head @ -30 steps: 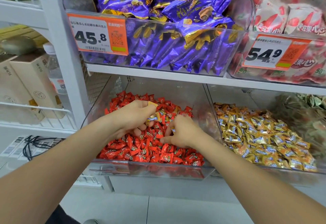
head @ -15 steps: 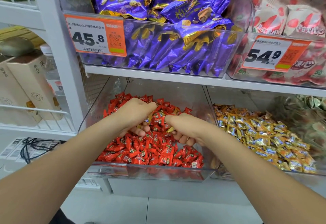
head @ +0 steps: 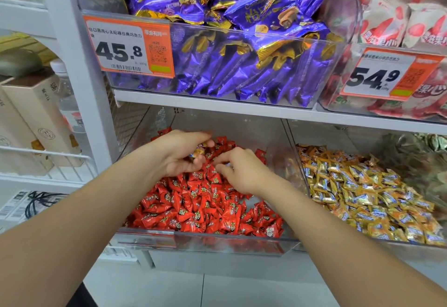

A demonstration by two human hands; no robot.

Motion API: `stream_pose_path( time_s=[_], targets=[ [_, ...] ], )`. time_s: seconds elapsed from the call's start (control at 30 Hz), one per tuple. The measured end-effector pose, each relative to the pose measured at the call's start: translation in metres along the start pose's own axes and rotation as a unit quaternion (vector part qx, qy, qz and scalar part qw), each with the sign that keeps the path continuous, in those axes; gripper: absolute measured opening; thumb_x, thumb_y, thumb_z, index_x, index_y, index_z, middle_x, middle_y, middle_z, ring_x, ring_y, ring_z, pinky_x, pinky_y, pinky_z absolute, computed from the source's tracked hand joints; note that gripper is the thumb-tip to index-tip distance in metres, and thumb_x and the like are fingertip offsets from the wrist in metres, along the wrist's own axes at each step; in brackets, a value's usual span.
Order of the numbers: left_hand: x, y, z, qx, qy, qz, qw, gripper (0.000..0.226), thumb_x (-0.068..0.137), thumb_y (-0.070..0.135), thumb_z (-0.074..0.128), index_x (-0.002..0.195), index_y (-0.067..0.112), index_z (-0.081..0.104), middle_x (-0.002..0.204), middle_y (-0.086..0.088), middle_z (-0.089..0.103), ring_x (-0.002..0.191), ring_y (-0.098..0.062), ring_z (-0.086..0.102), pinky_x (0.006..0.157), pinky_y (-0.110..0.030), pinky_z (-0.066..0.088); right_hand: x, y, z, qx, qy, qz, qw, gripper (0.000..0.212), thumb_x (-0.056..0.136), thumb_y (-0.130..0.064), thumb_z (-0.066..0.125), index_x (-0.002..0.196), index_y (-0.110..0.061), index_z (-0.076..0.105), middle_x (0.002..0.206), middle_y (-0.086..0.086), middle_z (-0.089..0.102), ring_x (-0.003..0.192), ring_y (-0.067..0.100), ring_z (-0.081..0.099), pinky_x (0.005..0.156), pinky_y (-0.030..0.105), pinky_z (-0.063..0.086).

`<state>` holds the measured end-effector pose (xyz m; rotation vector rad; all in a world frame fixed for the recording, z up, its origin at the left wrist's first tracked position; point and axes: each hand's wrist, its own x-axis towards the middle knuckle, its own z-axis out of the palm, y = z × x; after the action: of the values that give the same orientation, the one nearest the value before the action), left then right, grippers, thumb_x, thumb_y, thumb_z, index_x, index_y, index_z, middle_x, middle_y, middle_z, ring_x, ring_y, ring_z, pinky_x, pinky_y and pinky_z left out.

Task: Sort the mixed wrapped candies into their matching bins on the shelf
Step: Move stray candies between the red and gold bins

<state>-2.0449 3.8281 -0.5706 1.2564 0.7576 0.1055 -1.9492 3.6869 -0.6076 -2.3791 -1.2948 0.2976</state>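
Gripping a few crinkly gold-foil candies (head: 199, 150) in the curled left hand (head: 176, 159). Dipping bent fingers of the right hand (head: 244, 176) into glossy red pillow-shaped candies (head: 193, 207); grasp there unclear. Around both, a clear plastic bin (head: 205, 242) beneath a white shelf board (head: 217, 105); just right, heaped gold wrappers (head: 362, 193).

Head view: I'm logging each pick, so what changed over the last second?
The right hand, which half a second ago was raised against the left hand with a gold candy between them, has dipped its fingers back into the red candies. The left hand still grips gold candies above the red bin. Nothing else on the shelf moved.
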Motion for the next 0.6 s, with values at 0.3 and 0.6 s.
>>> stream_pose_path(
  time_s=[0.3, 0.6],
  targets=[
    [0.017, -0.004, 0.007, 0.289, 0.082, 0.198, 0.933, 0.055, 0.092, 0.064, 0.066, 0.066, 0.016, 0.065, 0.048, 0.005, 0.052, 0.039, -0.015, 0.048, 0.053, -0.023, 0.043, -0.001, 0.009, -0.041, -0.022, -0.105, 0.077, 0.991, 0.035, 0.09, -0.006, 0.054, 0.094, -0.023, 0.085, 0.07, -0.016, 0.071, 0.052, -0.004, 0.057, 0.055, 0.013, 0.045],
    [0.034, -0.02, 0.01, 0.76, 0.056, 0.319, 0.564, 0.026, 0.102, 0.043, 0.058, 0.126, 0.039, 0.066, 0.118, -0.002, 0.069, 0.11, -0.029, 0.068, 0.079, -0.038, 0.052, 0.011, 0.017, -0.016, -0.136, -0.032, 0.098, 0.985, 0.026, 0.097, -0.042, 0.069, 0.118, -0.027, 0.068, 0.123, 0.007, 0.068, 0.117, 0.033, 0.065, 0.095, 0.041, 0.054]
  ],
)
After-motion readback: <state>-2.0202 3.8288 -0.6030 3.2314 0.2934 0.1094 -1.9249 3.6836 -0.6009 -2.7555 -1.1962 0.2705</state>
